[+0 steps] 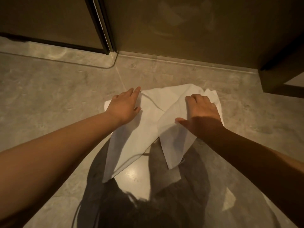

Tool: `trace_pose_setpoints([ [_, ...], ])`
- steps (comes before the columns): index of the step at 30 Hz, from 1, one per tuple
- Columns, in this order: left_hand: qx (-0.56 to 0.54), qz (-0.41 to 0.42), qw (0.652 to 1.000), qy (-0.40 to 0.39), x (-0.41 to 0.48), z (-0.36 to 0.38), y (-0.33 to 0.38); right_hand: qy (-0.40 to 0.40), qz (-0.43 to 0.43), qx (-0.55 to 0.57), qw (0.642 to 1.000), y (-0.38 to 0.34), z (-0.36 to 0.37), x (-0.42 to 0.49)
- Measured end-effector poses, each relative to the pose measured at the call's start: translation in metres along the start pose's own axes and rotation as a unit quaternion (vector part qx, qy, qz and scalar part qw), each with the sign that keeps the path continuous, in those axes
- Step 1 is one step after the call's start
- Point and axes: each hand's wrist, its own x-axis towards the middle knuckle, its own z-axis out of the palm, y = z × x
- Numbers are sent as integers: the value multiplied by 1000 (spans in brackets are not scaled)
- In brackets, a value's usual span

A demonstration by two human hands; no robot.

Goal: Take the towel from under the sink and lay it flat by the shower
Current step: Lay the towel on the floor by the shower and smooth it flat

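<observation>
Towel lies crumpled on floor before the shower door, long axis toward you. Your left hand presses flat, fingers apart; right hand fingers clamped on folded flap.

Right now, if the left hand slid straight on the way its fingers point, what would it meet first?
Bare floor tile past the towel's far corner, then probably the wall base; depth is uncertain. The left hand rests flat.

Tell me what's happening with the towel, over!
Left hand flat, open on towel. Right hand pressing on a fold, fingers curled. Towel on floor, still creased and folded over, not flat. Nothing in the way.
</observation>
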Motion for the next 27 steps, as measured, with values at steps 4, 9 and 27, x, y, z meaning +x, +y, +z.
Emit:
trace_pose_setpoints([
  [4,-13,-19,1000,15,10,5,-2,-17,-25,-54,998,7,6,-2],
  [9,-21,-7,999,48,17,9,1,-32,-22,-74,996,20,11,1],
  [27,-109,168,973,114,-30,-12,17,-10,-78,33,996,69,-15,-28],
])
